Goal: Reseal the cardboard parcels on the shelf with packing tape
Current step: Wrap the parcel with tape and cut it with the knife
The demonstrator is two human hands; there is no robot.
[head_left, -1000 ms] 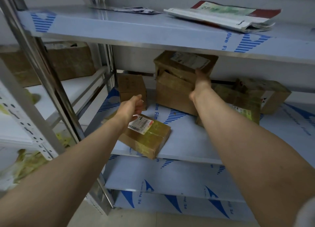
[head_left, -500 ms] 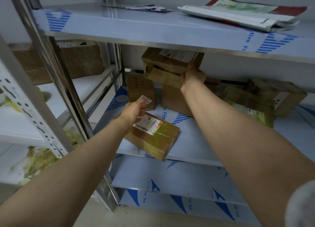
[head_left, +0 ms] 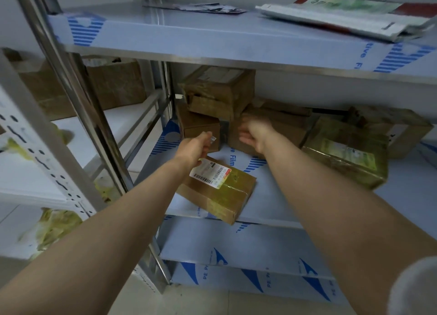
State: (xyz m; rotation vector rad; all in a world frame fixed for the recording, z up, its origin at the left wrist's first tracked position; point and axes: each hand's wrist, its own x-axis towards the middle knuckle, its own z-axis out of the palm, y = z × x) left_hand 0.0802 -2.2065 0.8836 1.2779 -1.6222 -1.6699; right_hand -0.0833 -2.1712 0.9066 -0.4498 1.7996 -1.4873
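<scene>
The right grip [head_left: 251,135] hangs open just below the crumpled parcel [head_left: 217,92], which leans atop other boxes [head_left: 201,125] at the back of the shelf [head_left: 406,196]; the left grip [head_left: 194,147] pinches a small white slip [head_left: 212,138]. The dented card looks light but soft, so it is better held under its bottom corners.

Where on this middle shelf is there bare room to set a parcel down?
The main bare patch is at the front, between the labelled parcel and the yellow-taped parcel, partly hidden by the right forearm. A smaller strip of shelf shows right of the yellow-taped parcel. The back is crowded: stacked boxes and neighbours stand close together.
</scene>
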